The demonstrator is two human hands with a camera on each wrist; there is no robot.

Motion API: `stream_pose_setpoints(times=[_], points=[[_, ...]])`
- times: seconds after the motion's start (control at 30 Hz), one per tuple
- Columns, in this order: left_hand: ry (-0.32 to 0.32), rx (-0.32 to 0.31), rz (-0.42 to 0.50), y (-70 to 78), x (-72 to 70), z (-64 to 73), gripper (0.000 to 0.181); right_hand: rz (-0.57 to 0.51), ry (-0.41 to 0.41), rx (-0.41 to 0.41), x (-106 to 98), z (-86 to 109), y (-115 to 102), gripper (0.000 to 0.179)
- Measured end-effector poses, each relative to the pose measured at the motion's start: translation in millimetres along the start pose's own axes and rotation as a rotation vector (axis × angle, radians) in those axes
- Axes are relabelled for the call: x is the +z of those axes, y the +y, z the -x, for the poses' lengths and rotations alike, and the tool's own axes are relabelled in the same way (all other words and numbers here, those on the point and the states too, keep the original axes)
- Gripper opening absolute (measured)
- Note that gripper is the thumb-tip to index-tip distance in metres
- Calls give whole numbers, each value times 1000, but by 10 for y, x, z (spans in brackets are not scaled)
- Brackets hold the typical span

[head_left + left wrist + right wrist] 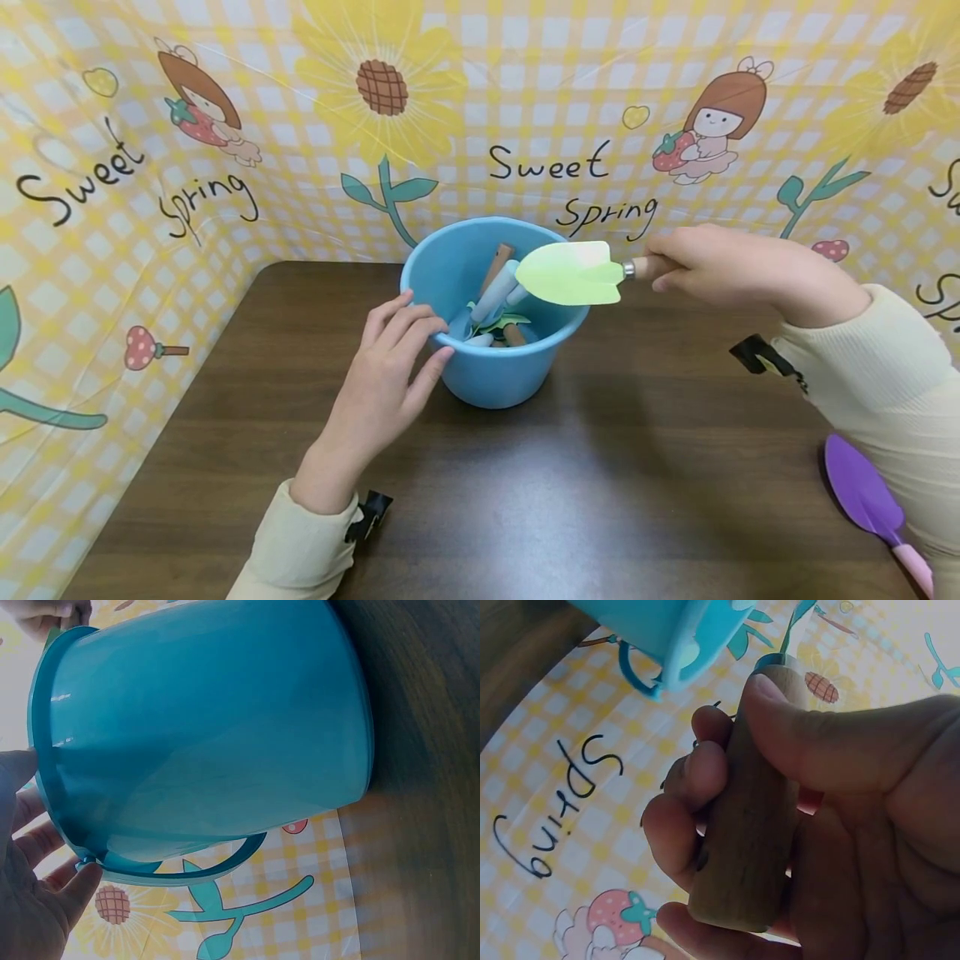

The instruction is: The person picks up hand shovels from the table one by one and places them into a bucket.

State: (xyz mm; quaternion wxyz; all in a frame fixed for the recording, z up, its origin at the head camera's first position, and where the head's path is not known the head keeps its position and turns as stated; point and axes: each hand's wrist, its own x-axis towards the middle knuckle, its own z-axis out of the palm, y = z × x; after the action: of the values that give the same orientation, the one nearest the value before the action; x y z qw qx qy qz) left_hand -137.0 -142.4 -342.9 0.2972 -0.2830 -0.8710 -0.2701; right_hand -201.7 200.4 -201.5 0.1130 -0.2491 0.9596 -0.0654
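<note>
A blue bucket [498, 383] stands upright on the table, holding several tools with wooden and pale blue handles. My left hand [390, 371] grips the bucket's rim at its left front, fingers over the edge and thumb at the front. In the left wrist view, fingertips lie at the rim beside the bucket's handle [217, 877]. My right hand [720, 262] holds a light green garden trowel [566, 273] by its wooden handle [742, 810], the fingers wrapped round it. The trowel blade points left, above the right part of the bucket's opening, overlapping its rim in the head view.
A purple garden trowel [862, 487] with a pink handle lies on the dark wooden table [637, 500] at the right, partly under the right sleeve in view. A yellow checked cloth [495, 100] with flowers and lettering hangs behind and at the left.
</note>
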Motion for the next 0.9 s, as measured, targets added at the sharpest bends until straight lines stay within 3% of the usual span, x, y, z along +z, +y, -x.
stream_pose_setpoints(times=[0.27, 0.53, 0.7, 0.9], points=[[-5, -4, 2, -9, 2, 2, 20, -43, -58, 15, -103, -178, -158, 12], [-9, -9, 0, -6, -2, 3, 21, 31, -105, -4, -214, -378, -321, 20], [-7, -8, -1, -5, 0, 4, 21, 47, -179, -29, -270, -497, -418, 39], [1, 4, 3, -6, 6, -3, 21, 86, -263, -44, -339, -625, -548, 42]])
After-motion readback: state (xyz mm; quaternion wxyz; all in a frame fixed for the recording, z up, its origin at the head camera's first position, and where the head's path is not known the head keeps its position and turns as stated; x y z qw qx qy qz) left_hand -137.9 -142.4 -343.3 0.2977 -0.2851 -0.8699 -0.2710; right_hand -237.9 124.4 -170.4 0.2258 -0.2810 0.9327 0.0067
